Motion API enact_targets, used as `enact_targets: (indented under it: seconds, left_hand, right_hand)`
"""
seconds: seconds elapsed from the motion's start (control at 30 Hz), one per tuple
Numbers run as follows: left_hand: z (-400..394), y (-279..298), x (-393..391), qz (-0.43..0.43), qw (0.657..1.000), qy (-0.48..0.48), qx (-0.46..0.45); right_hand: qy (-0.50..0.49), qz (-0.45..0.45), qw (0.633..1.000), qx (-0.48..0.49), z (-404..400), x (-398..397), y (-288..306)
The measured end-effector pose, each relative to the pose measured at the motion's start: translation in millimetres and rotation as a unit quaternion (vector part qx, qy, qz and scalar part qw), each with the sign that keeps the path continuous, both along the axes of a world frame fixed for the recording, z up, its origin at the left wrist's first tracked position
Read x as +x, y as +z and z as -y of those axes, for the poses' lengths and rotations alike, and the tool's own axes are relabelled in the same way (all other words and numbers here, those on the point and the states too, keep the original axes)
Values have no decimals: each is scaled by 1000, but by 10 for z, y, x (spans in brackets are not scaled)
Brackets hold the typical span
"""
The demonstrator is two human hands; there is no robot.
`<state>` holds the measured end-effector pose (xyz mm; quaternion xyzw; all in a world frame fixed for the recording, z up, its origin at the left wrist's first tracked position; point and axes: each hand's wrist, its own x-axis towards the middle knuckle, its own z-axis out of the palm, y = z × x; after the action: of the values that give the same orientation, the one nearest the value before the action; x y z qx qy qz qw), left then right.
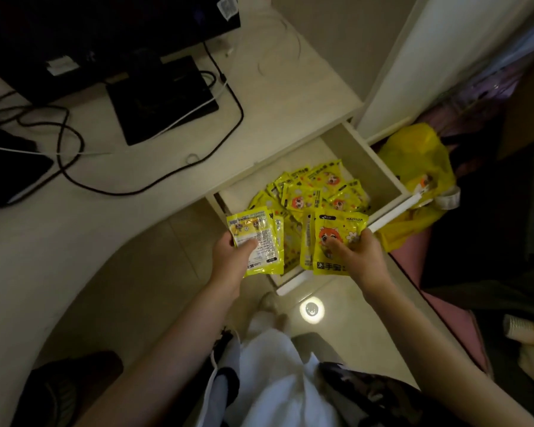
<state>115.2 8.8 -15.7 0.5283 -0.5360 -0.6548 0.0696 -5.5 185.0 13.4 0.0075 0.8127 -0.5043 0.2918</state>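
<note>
Left hand at the drawer's front left corner, fingers pinching a stack of yellow packets, printed backs up. Right hand over the drawer's front edge, thumb pressed across a cartoon-faced packet, fingers curled behind it. Loose packets lie heaped inside the drawer, which hangs open under the table, a yellow bag just past its right side

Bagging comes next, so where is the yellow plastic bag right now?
In the head view, the crumpled yellow plastic bag lies at right, just outside the open white wooden drawer, beyond the right hand gripping yellow foil packets.
</note>
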Motion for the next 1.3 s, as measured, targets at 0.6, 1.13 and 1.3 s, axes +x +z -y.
enact_targets:
  seconds: [0.6, 1.13, 1.3]
  left_hand:
    - [-612, -526, -1077, 100, 976, 158, 108]
    - [-689, -1306, -1497, 177, 969, 153, 85]
    - [-611, -1407, -1470, 187, 968, 143, 89]
  right_hand:
    - [232, 67, 961, 133, 205, -1685, -510]
    - [334, 81, 920, 186, 495, -1971, -1464]
    - [361, 90, 906, 200, 428, -2085, -1573]
